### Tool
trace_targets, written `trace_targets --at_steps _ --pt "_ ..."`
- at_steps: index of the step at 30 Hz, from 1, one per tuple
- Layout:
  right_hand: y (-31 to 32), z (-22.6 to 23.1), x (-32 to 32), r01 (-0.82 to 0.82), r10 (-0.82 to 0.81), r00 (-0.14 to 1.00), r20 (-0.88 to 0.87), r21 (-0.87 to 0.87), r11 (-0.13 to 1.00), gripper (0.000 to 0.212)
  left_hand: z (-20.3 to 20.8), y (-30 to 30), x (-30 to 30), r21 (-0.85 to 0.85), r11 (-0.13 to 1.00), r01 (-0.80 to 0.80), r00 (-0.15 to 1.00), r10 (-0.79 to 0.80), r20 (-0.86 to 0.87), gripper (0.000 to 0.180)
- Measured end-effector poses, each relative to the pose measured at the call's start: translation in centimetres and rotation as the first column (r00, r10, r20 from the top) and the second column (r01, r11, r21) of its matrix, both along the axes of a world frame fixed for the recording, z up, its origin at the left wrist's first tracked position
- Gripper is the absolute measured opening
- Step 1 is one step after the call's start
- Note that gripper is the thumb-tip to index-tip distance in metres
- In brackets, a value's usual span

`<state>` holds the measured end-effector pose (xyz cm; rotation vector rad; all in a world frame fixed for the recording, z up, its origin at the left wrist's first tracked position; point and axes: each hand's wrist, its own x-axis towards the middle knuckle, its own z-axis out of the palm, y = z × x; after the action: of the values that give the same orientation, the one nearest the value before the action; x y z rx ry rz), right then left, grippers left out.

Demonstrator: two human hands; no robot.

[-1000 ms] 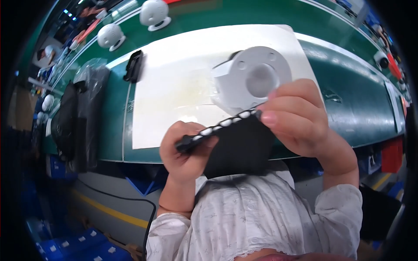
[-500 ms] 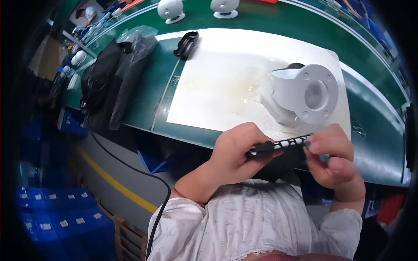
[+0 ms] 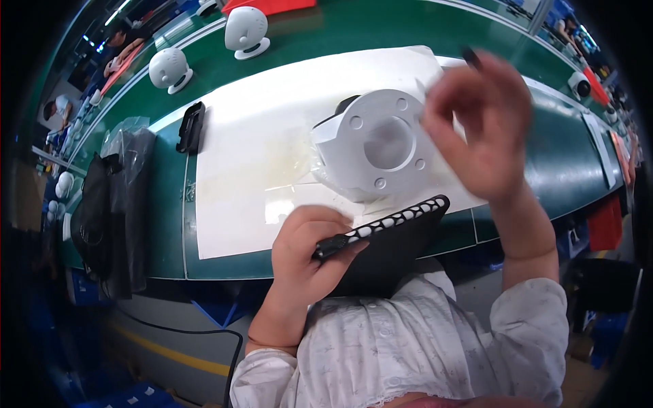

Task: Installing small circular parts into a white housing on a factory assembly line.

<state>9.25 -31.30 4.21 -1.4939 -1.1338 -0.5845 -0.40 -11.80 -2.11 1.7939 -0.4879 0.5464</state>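
My left hand [image 3: 303, 253] is closed on one end of a thin black piece [image 3: 398, 219] with a row of white ovals along its edge. That piece slants up to the right, and a dark flat surface shows below it. My right hand [image 3: 479, 122] is raised at the right, apart from the piece, its bent fingers smeared by motion. A small dark spot shows at its upper fingertips; whether it holds anything is unclear. Between and beyond my hands, a white device with a round ring-shaped base [image 3: 355, 132] lies tilted on clear plastic, base toward me.
A white sheet [image 3: 238, 160] covers the middle of the green bench [image 3: 166, 224]. At its left edge lies a black tray-like part [image 3: 191, 128]. Farther left is a black bag [image 3: 95, 211] beside plastic wrap. Two white rounded devices [image 3: 169, 69] stand at the back. Other people sit farther off.
My right hand has left the black piece and moved up, to the right of the white device. My left hand still grips the piece. The whole view has swung to the right.
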Motion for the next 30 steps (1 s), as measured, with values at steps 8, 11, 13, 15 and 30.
trace_targets --at_steps 8,11,13,15,30 --pt "-0.4 0.2 1.7 0.024 -0.065 0.985 -0.159 -0.249 0.968 0.062 -0.9 -0.4 1.8 0.061 0.998 -0.007 0.999 0.005 0.043 0.026" --pt "0.1 0.8 1.4 0.122 -0.154 0.985 -0.071 -0.33 0.936 0.06 -1.1 -0.2 1.6 0.035 0.999 -0.024 1.0 0.023 0.012 0.025" --pt "0.1 1.0 1.2 0.154 -0.162 0.987 0.005 -0.347 0.925 0.058 -1.1 -0.2 1.6 0.027 0.999 -0.018 1.0 0.018 -0.005 0.024" --pt "0.2 1.3 1.1 0.183 -0.187 0.982 0.022 -0.36 0.915 0.058 -1.2 -0.2 1.6 0.019 1.0 -0.015 1.0 0.015 -0.02 0.024" --pt "0.2 1.1 0.0 0.401 -0.295 0.906 0.305 -0.389 0.829 0.057 -1.0 -0.2 1.4 0.026 1.0 -0.014 0.999 0.015 -0.039 0.024"
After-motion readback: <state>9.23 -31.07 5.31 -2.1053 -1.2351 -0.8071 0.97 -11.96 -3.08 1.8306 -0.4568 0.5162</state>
